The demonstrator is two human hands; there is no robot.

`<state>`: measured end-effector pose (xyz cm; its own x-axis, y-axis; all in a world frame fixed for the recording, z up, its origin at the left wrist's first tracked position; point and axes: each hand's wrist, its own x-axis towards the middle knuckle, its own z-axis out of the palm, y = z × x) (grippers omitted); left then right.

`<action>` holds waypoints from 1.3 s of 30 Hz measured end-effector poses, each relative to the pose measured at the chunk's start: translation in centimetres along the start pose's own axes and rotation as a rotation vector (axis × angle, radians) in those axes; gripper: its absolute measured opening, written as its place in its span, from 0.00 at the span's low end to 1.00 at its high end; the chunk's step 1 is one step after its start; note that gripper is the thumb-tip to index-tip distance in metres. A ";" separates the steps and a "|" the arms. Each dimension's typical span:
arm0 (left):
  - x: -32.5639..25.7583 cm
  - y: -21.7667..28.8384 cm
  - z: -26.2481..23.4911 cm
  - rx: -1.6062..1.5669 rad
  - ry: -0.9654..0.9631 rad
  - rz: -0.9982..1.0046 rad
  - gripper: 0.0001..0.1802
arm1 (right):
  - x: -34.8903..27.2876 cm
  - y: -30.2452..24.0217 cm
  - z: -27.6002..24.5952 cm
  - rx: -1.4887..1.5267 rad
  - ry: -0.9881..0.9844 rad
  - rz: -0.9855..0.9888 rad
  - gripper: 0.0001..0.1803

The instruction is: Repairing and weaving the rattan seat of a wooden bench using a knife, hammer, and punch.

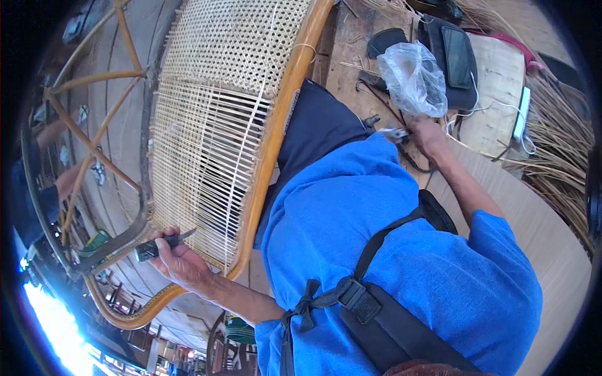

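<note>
My left hand point(182, 260) is closed round the dark handle of a small pointed knife point(187, 234). Its blade lies over the lower left part of a cane panel point(188, 144), near the wooden frame point(266, 163). Close octagonal weave fills the panel's far part; the nearer part has mostly crosswise strands with dark gaps, crossed by some lengthwise ones. Off to the right, my right hand point(427, 135) is closed at a metal hand tool point(395, 133), which looks like pliers. The fingers are partly hidden there. A crumpled clear plastic bag point(414, 75) lies just beyond that hand.
A phone point(456, 56) lies on a black pouch point(433, 31) at the far right. White cables run to a pale power bank point(522, 113). Loose cane strands point(558, 131) cover the right side. Another chair frame point(94, 150) and a person's arms point(69, 178) are at left.
</note>
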<state>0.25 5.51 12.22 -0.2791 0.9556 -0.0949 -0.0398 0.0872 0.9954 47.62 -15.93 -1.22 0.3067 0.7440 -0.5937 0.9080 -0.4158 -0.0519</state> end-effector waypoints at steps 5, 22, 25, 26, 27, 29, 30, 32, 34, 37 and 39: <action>0.5 0.6 1.4 -0.188 -0.096 0.042 0.15 | -1.0 -0.5 0.2 0.135 0.324 0.014 0.14; 4.5 -4.6 -3.8 -0.405 0.270 0.057 0.08 | 5.0 -16.5 -12.0 0.897 0.091 -0.099 0.13; 5.8 -6.2 -3.9 -0.484 0.243 0.056 0.09 | 6.2 -24.1 -19.1 0.922 -0.353 -0.408 0.14; 6.2 -6.8 -3.9 -0.498 0.256 0.052 0.11 | 6.5 -26.7 -20.0 0.834 -0.653 -0.606 0.14; 6.6 -7.3 -3.8 -0.499 0.275 0.044 0.11 | 7.4 -29.4 -19.8 0.825 -0.662 -0.600 0.14; 7.2 -8.4 -3.5 -0.667 0.270 0.006 0.12 | 9.5 -33.9 -18.7 0.065 -0.643 -0.760 0.16; 7.3 -8.9 -3.1 -0.508 0.323 -0.015 0.16 | 10.3 -35.5 -18.1 0.123 -0.649 -0.811 0.16; 7.7 -9.6 -2.7 -0.445 0.310 -0.039 0.17 | 11.8 -37.8 -16.7 -0.094 -0.628 -0.896 0.14; 7.9 -10.2 -2.5 -0.375 0.299 -0.056 0.18 | 12.9 -39.5 -15.7 -0.113 -0.654 -0.967 0.12; 8.4 -10.6 -2.4 -0.412 0.306 -0.088 0.18 | 13.6 -41.1 -14.7 -0.122 -0.643 -1.103 0.10; 8.6 -10.7 -2.4 -0.496 0.276 -0.028 0.16 | 14.0 -42.1 -14.2 -0.228 -0.710 -1.194 0.09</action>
<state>-4.04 12.10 0.68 -0.5088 0.8401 -0.1880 -0.4783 -0.0944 0.8731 17.77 19.46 4.06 -0.8158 0.1364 -0.5620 0.5624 0.4137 -0.7159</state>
